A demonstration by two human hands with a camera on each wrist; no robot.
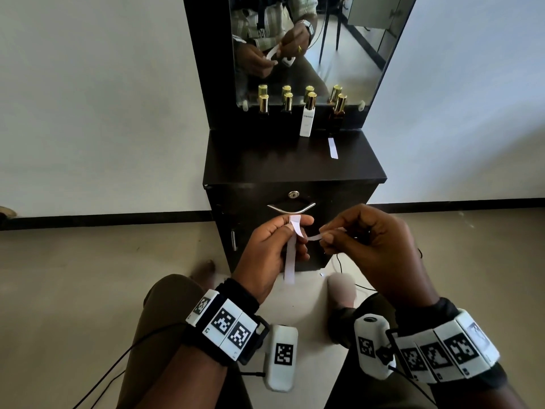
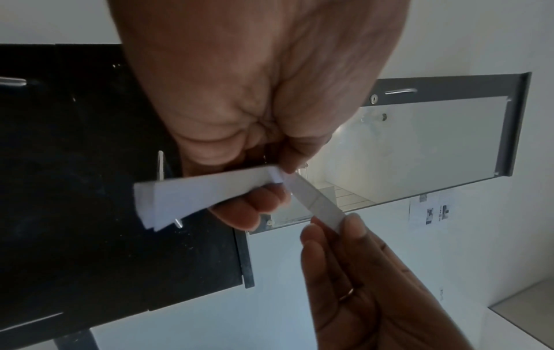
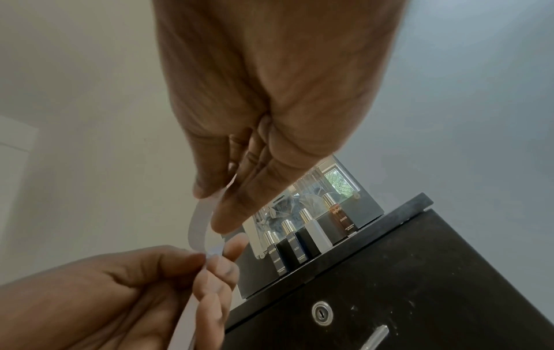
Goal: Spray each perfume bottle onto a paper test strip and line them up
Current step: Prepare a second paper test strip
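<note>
My left hand point(image 1: 283, 234) pinches a small stack of white paper strips point(image 1: 290, 255) between thumb and fingers, in front of the cabinet door. My right hand point(image 1: 348, 234) pinches the end of one strip point(image 1: 314, 237) that curves out of the stack; the same bent strip point(image 3: 197, 225) shows in the right wrist view, and the stack point(image 2: 203, 191) fans out in the left wrist view. Several gold-capped perfume bottles stand in a row below the mirror: two dark ones point(image 1: 263, 104), a white one point(image 1: 307, 119) and a brown one point(image 1: 338, 113). One strip point(image 1: 332, 147) lies flat before the brown bottle.
The black dressing cabinet top point(image 1: 265, 160) carries the bottles; its mirror point(image 1: 339, 54) reflects the hands. Below are a keyhole point(image 1: 293, 195) and a curved metal handle point(image 1: 290, 208). My knees and cables fill the lower view over a tiled floor.
</note>
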